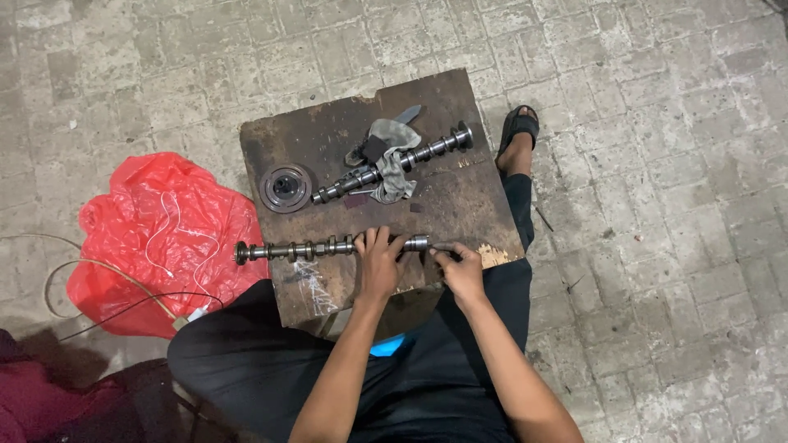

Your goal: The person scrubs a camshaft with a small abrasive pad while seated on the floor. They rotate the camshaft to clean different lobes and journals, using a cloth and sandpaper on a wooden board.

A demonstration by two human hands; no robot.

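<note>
A long metal camshaft [304,248] lies across the near part of a dark wooden board [460,205], its left end sticking out past the board's edge. My left hand [380,261] is wrapped over the shaft near its right end. My right hand [460,267] is pinched on a thin small tool just right of the shaft's tip; what it is I cannot tell. A second camshaft [427,151] lies diagonally further back, partly covered by a grey rag [392,156]. A round metal pulley [285,188] sits left of it.
A crumpled red plastic bag [160,238] with thin cables lies on the paved floor at left. My sandalled foot [517,135] rests right of the board. A dark red cloth [33,394] is at the bottom left.
</note>
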